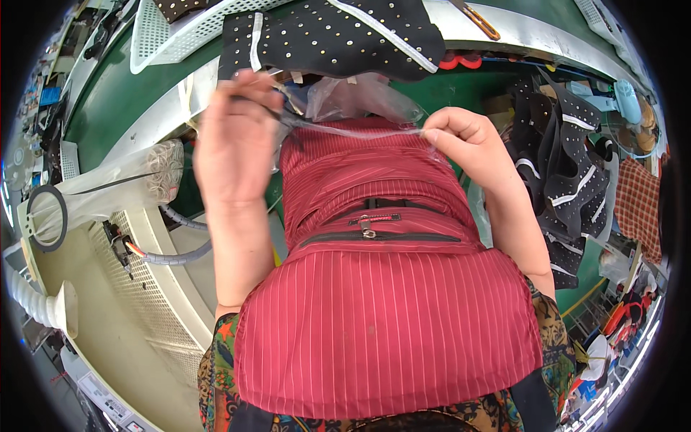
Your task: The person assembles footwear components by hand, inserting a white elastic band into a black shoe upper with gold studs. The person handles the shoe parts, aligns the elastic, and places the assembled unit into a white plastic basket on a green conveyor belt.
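Observation:
My right hand (466, 142) pinches one end of a thin, clear, stretched plastic strand (360, 132) between thumb and forefinger. Leftward, the strand runs to beside my left hand (243, 140), which is raised and smeared by motion. A thin dark piece (263, 108) crosses by the left fingers; its kind is unclear. Below both hands, red pinstriped cloth (381, 317) with a zipped pocket covers my front and lap. Beyond the strand, crumpled clear plastic (353, 97) hangs under the table edge.
Black studded fabric pieces (324, 39) with white strips lie over the table edge, beside a white perforated basket (176, 39). Orange-handled snips (481, 21) lie farther right. More studded pieces (568, 158) hang at right. On the left stand a pale machine body (137, 302) and a plastic bag (108, 187).

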